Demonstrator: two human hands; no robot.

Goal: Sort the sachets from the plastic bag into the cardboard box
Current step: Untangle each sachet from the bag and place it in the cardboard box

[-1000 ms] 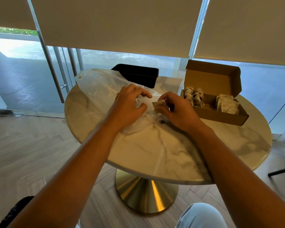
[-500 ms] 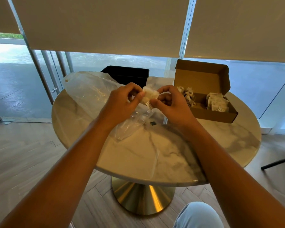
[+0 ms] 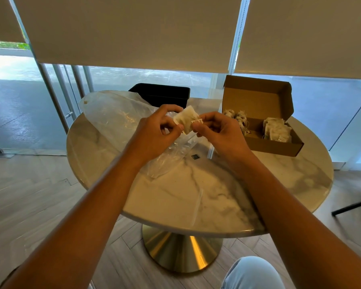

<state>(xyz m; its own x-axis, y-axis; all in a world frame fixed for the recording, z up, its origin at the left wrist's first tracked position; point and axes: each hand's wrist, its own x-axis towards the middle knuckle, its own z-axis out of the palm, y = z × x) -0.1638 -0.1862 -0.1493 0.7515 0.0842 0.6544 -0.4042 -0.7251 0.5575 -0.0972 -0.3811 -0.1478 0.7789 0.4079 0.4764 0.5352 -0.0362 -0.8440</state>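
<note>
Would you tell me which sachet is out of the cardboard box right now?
The sachet pinched between the left hand and right hand; the others lie in the cardboard box.

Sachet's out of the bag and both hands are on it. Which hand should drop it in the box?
Probably the right hand: it pinches the sachet by its tag end and sits beside the cardboard box. The left hand is over the plastic bag.
</note>
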